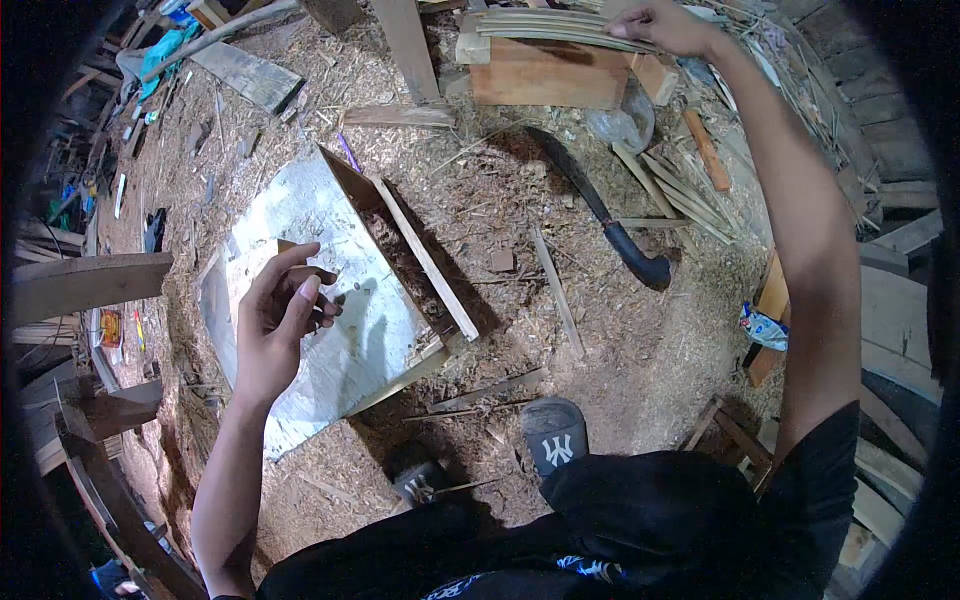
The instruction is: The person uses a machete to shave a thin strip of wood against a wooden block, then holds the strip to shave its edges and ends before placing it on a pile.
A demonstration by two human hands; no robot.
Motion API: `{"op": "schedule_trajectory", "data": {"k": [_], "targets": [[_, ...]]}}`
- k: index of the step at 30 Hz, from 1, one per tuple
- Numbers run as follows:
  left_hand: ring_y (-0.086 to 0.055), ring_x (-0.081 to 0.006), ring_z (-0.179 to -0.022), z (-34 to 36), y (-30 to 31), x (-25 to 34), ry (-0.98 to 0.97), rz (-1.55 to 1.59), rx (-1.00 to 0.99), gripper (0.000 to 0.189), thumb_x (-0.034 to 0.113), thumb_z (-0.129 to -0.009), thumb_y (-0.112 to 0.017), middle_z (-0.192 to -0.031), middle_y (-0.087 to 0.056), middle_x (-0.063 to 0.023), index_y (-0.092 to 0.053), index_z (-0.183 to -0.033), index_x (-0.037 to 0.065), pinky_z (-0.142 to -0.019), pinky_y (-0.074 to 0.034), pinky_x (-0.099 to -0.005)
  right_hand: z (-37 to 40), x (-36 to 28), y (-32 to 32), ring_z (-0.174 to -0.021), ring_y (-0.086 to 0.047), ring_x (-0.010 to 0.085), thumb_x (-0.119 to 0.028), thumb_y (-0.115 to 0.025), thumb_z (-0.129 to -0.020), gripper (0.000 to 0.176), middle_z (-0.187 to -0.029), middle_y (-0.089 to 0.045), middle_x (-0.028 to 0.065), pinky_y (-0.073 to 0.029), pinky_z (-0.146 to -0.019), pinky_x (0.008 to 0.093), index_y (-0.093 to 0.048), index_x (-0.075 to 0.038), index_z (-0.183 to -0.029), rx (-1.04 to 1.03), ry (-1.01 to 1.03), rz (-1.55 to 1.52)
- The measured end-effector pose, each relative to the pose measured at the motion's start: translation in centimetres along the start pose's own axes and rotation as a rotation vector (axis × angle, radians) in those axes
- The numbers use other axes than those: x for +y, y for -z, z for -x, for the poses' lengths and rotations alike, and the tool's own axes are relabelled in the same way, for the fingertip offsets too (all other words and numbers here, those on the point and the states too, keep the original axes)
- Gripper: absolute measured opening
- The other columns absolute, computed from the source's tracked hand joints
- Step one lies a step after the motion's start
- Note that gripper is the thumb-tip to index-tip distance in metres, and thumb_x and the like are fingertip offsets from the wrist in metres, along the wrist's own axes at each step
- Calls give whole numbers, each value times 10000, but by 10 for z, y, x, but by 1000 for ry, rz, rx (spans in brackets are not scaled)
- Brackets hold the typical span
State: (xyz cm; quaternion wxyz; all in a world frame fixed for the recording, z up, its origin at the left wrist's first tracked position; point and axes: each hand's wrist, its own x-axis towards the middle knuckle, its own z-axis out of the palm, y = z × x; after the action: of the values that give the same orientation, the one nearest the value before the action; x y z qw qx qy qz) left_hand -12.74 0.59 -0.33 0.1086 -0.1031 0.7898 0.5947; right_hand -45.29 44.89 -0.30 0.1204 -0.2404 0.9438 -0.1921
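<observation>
My left hand (272,325) hovers over a box with a pale, metal-like sheet top (300,215). Its fingers are loosely curled and apart, and I see nothing held in them. Small dark bits lie on the sheet by the fingertips. Far forward, my right hand (668,28) grips the right end of a bundle of thin bamboo strips (550,28), its fingers bent over them. The strips rest across a reddish wooden block (550,75). Along the box's right side leans a narrow wooden slat (425,258).
A machete (590,195) with a dark handle lies on the shaving-strewn ground between the box and more split strips (685,195). A clear plastic bag (625,120) sits by the block. Planks (248,75) and a blue-white packet (763,327) lie around; sandaled feet (555,435) are below.
</observation>
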Motion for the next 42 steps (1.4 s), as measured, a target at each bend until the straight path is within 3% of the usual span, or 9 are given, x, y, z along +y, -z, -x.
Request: {"op": "schedule_trajectory", "data": {"k": [2,8,16,18,20,24,31,37,42], "targets": [[-640,-115,-831,-1,1,-2,-6,-2,-14,345,128,-1031,-544,-1051,-654,-91,-523,-1355,10,-721,-523,-260,2,-6,-3,-1002,-654,256,-129,-697,-909,156,-1067,-699,117,-527,-859,396,-746,-63,-1041,-61,-217,11],[-642,-113,-831,2,1,4,-2,-26,-5,350,150,-1032,-551,-1050,-654,-84,-525,-1353,12,-713,-523,-258,-9,34,-19,-978,-652,244,-79,-746,-868,146,-1041,-680,104,-537,-827,390,-714,-38,-1005,338,170,-24],[-651,-120,-832,7,7,13,0,-18,11,357,190,-1037,-555,-1050,-665,-89,-532,-1355,30,-718,-534,-267,33,-33,17,-1001,-630,240,-103,-651,-963,100,-1105,-651,120,-519,-858,369,-722,-51,-1010,88,60,-111],[-653,-123,-835,8,10,19,-9,-42,16,354,194,-1040,-548,-1044,-670,-94,-536,-1355,32,-724,-540,-273,36,-44,15,-985,-628,216,-173,-636,-988,142,-1107,-660,107,-519,-858,362,-730,-72,-1022,-46,-187,-256],[-653,-131,-838,6,14,24,-105,-80,62,345,190,-1049,-524,-1031,-679,-105,-545,-1356,35,-736,-554,-292,23,-35,3,-864,-628,131,-255,-755,-895,285,-974,-731,35,-485,-770,288,-760,-36,-1077,41,306,8],[-656,-140,-826,9,18,36,-150,-21,77,362,203,-1062,-481,-1049,-688,-120,-535,-1381,40,-743,-566,-302,56,-118,-18,-821,-610,88,-258,-750,-901,294,-894,-727,14,-474,-757,270,-758,1,-1040,-34,308,-387],[-686,-153,-786,21,16,56,-252,89,69,455,234,-1054,-528,-1047,-717,-182,-458,-1448,18,-721,-580,-288,63,-208,-46,-783,-611,78,-229,-741,-905,264,-853,-731,26,-487,-755,269,-756,-1,-1037,-165,478,-416],[-704,-187,-731,44,41,55,-330,92,140,271,184,-1046,-539,-874,-718,-162,-586,-1100,-78,-689,-589,-318,62,-244,-86,-809,-643,122,-238,-669,-954,268,-855,-720,54,-502,-774,285,-743,1,-1050,-38,517,-544],[-693,-178,-691,63,68,51,-364,52,243,239,161,-1044,-537,-786,-692,-128,-593,-1074,-69,-643,-569,-307,75,-198,-95,-732,-624,89,-253,-660,-972,270,-827,-716,27,-500,-673,255,-730,8,-952,2,262,-745]]}}
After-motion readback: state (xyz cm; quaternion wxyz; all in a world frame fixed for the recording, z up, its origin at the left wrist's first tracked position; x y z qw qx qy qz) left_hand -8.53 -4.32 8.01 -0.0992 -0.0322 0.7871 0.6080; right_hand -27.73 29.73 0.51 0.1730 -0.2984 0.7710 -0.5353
